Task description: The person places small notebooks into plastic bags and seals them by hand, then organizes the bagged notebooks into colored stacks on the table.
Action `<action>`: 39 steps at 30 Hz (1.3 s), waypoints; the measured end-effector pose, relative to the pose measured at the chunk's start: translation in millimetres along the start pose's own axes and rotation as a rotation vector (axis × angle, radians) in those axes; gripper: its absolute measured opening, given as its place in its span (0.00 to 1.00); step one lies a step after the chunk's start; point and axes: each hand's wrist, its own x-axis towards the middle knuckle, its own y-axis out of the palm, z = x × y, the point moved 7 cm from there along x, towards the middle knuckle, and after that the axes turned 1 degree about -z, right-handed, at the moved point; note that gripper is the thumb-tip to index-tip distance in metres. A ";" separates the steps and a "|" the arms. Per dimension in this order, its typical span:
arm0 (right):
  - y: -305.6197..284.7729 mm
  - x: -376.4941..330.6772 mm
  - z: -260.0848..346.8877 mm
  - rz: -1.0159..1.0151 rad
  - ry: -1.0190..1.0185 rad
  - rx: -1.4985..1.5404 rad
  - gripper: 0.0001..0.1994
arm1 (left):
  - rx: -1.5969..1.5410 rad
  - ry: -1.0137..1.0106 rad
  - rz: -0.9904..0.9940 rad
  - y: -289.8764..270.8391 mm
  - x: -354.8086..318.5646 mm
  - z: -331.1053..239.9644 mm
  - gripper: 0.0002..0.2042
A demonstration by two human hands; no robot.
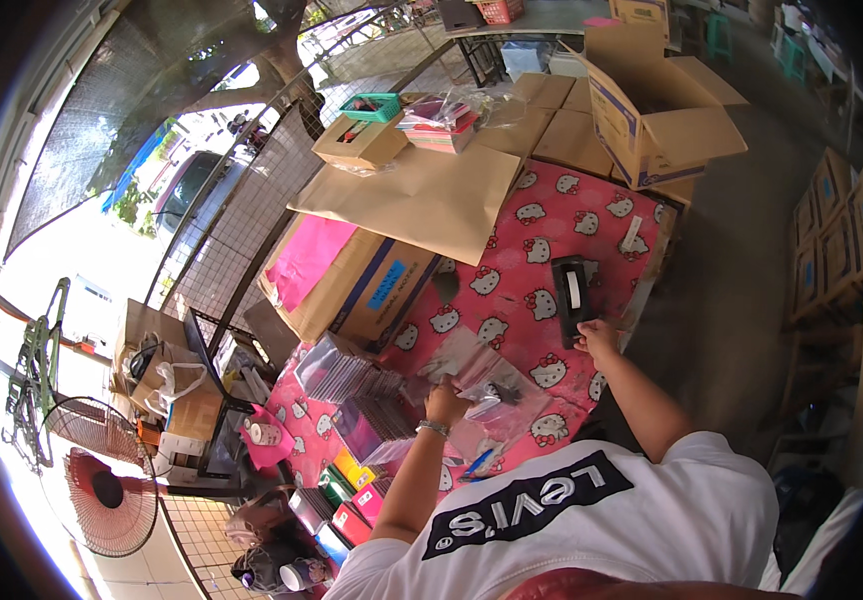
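My left hand (444, 404) is over the clear plastic bags (503, 392) on the table, fingers curled at the edge of one bag. A small dark item shows in or under the plastic. My right hand (597, 339) is at the near end of a black tape dispenser (568, 290) with a white roll. Its fingers are pinched; what is between them is too small to make out. Left of my left hand stand stacks of thin plastic-wrapped packets (371, 427). A blue pen-like item (477, 462) lies near my shirt.
A pink patterned cloth (491, 282) covers the table. Farther off are a closed carton (387, 285), brown paper (421, 190), a green basket (371, 107) and an open carton (623, 130). Colourful packs (351, 525) stand at the near left, beyond them a fan (109, 490).
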 end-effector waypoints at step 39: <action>228.4 -196.7 19.5 1.234 -1.036 -1.065 0.43 | -1.594 -0.456 0.535 191.6 -103.2 52.4 0.17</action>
